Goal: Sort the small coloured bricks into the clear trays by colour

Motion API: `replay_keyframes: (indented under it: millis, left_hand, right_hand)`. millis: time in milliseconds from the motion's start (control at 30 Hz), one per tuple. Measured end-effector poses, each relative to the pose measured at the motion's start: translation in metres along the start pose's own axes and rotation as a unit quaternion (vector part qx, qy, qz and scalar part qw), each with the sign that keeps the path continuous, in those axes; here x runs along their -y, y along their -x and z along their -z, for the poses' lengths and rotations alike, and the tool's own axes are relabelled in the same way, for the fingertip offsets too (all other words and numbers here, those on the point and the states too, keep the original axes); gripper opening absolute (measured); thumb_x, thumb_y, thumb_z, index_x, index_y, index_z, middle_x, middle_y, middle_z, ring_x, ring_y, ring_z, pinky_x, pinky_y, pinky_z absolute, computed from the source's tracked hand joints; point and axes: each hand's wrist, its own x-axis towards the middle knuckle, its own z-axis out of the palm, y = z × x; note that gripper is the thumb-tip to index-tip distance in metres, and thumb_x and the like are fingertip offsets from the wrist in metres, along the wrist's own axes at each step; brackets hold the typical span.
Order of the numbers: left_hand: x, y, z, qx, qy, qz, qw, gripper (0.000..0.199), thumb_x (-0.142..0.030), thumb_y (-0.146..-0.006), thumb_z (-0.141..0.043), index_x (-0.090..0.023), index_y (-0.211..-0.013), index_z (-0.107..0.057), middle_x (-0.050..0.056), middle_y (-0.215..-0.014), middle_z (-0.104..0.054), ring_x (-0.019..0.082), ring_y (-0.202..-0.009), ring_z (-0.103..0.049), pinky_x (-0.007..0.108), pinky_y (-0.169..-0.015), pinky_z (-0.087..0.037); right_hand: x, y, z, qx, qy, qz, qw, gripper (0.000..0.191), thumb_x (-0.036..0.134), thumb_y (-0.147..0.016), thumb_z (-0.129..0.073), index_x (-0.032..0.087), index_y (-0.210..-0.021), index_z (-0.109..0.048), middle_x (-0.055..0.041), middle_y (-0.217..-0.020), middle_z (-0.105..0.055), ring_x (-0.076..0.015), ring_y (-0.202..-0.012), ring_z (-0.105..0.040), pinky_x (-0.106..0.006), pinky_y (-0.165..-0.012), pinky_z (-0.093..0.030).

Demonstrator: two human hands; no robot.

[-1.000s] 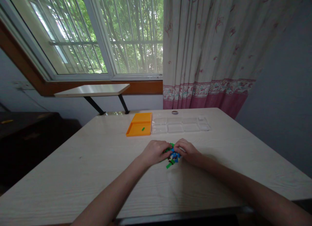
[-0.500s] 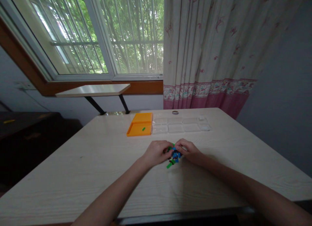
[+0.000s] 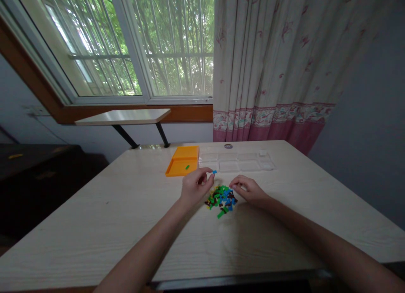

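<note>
A small blue piece [image 3: 214,172] is pinched between the fingertips of my left hand [image 3: 196,184], raised beyond the left side of a pile of small pieces [image 3: 222,197]. Green, blue, yellow and dark brown pieces make up the pile on the table. My right hand [image 3: 250,189] is at the pile's right edge with thumb and fingertips together; whatever it may hold is too small to make out. Behind my left hand lies an open orange case [image 3: 182,167] with one green piece [image 3: 187,167] in it. A clear compartment tray [image 3: 229,165] stands right of the case.
The pale wooden table [image 3: 152,225] spreads around the hands. At its back left a raised shelf [image 3: 126,116] stands on black legs. A round metallic disc [image 3: 228,146] sits near the back edge, in front of a curtain [image 3: 268,73].
My left hand has lifted away from the pile, up and to the left, with the blue piece. More of the pile shows. My right hand has shifted slightly right.
</note>
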Motion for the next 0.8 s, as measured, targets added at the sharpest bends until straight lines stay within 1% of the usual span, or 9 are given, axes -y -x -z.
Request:
replay_keyframes:
  millis: [67,133,233,333,500,667,800]
  left_hand:
    - [-0.001,-0.002,0.001,-0.017,-0.008,-0.007,1.0,0.013,-0.027,-0.074,-0.055,-0.016,-0.078,-0.06,-0.006,-0.048,-0.046,0.004,-0.042,-0.041,0.014,-0.045,-0.035]
    - [-0.002,-0.003,0.002,-0.025,-0.015,-0.013,0.999,0.013,-0.026,-0.074,-0.055,-0.016,-0.078,-0.06,-0.006,-0.049,-0.047,0.004,-0.042,-0.042,0.014,-0.045,-0.035]
    - [-0.003,-0.003,0.002,-0.033,-0.022,-0.028,0.999,0.011,-0.025,-0.074,-0.056,-0.015,-0.078,-0.06,-0.006,-0.048,-0.047,0.004,-0.042,-0.043,0.014,-0.045,-0.035]
    - [-0.005,-0.003,0.002,-0.044,-0.031,-0.045,0.998,0.011,-0.025,-0.074,-0.056,-0.015,-0.077,-0.061,-0.006,-0.048,-0.047,0.004,-0.042,-0.043,0.014,-0.045,-0.035]
    - [-0.009,-0.003,0.002,-0.068,-0.055,-0.057,0.995,0.012,-0.026,-0.074,-0.055,-0.016,-0.077,-0.062,-0.006,-0.047,-0.049,0.004,-0.041,-0.045,0.015,-0.045,-0.036]
    - [-0.012,-0.004,0.003,-0.09,-0.061,-0.06,0.992,0.012,-0.026,-0.073,-0.056,-0.015,-0.077,-0.062,-0.005,-0.047,-0.05,0.005,-0.042,-0.047,0.016,-0.046,-0.037]
    - [-0.011,-0.005,0.003,-0.096,-0.063,-0.056,0.992,0.013,-0.026,-0.073,-0.056,-0.015,-0.076,-0.062,-0.005,-0.047,-0.05,0.005,-0.042,-0.047,0.016,-0.046,-0.037]
  right_hand:
    - [-0.002,0.0,0.005,0.029,0.009,0.027,0.999,0.021,0.031,-0.083,-0.046,0.016,-0.082,-0.061,-0.0058,-0.081,-0.06,-0.0146,-0.078,-0.054,-0.028,-0.074,-0.042]
    - [-0.004,0.001,0.01,0.065,0.009,0.039,0.997,0.021,0.032,-0.081,-0.048,0.016,-0.081,-0.061,-0.0055,-0.081,-0.061,-0.0144,-0.078,-0.055,-0.027,-0.074,-0.042]
    - [-0.007,0.003,0.018,0.115,0.022,0.027,0.993,0.021,0.036,-0.074,-0.058,0.016,-0.078,-0.062,-0.0043,-0.08,-0.061,-0.0144,-0.076,-0.055,-0.027,-0.073,-0.043]
    - [-0.008,0.003,0.022,0.144,0.041,0.025,0.988,0.024,0.037,-0.065,-0.066,0.017,-0.078,-0.063,-0.0033,-0.081,-0.061,-0.0154,-0.078,-0.055,-0.028,-0.074,-0.042]
    - [-0.008,0.002,0.022,0.156,0.047,0.03,0.986,0.027,0.039,-0.062,-0.069,0.018,-0.079,-0.063,-0.0027,-0.082,-0.061,-0.0162,-0.08,-0.054,-0.029,-0.074,-0.042]
    - [-0.01,0.002,0.021,0.158,0.038,0.039,0.986,0.029,0.039,-0.061,-0.069,0.019,-0.08,-0.063,-0.0026,-0.082,-0.061,-0.0162,-0.08,-0.054,-0.029,-0.074,-0.042]
    - [-0.009,0.002,0.021,0.156,0.041,0.038,0.986,0.026,0.038,-0.063,-0.069,0.018,-0.079,-0.063,-0.0024,-0.081,-0.061,-0.016,-0.08,-0.054,-0.029,-0.074,-0.042]
